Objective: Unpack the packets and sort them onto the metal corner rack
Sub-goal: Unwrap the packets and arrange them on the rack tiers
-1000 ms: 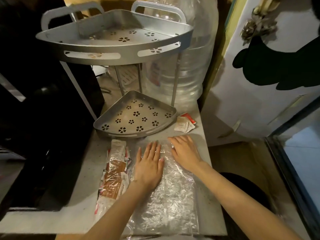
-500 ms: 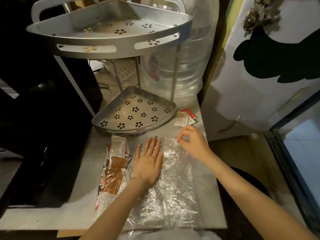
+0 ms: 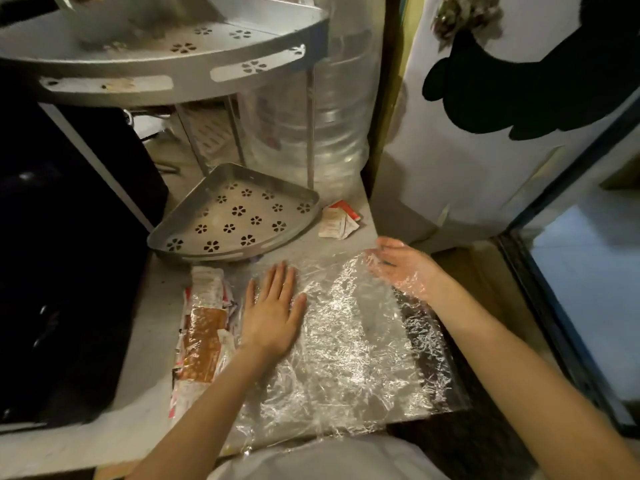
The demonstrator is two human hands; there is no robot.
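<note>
Left grip (image 3: 273,313) lies open, flat on the plastic wrap (image 3: 349,344); right grip (image 3: 403,265) lifts its far corner. Packets (image 3: 202,337) lie at nine o'clock, rack (image 3: 235,216) at twelve.

Gleaming dully: matt grey perforated metal corner rack (image 3: 239,216). Glinting, crinkling: thin clear plastic sheet (image 3: 349,341). Shining beside it: glossy foil-and-paper packets (image 3: 204,334).

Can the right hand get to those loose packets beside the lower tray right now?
Probably yes. The right hand sits just in front of the loose packets, with only bare counter between them. But it is under or tangled in the edge of the clear plastic wrap, which it would likely have to let go first.
</note>
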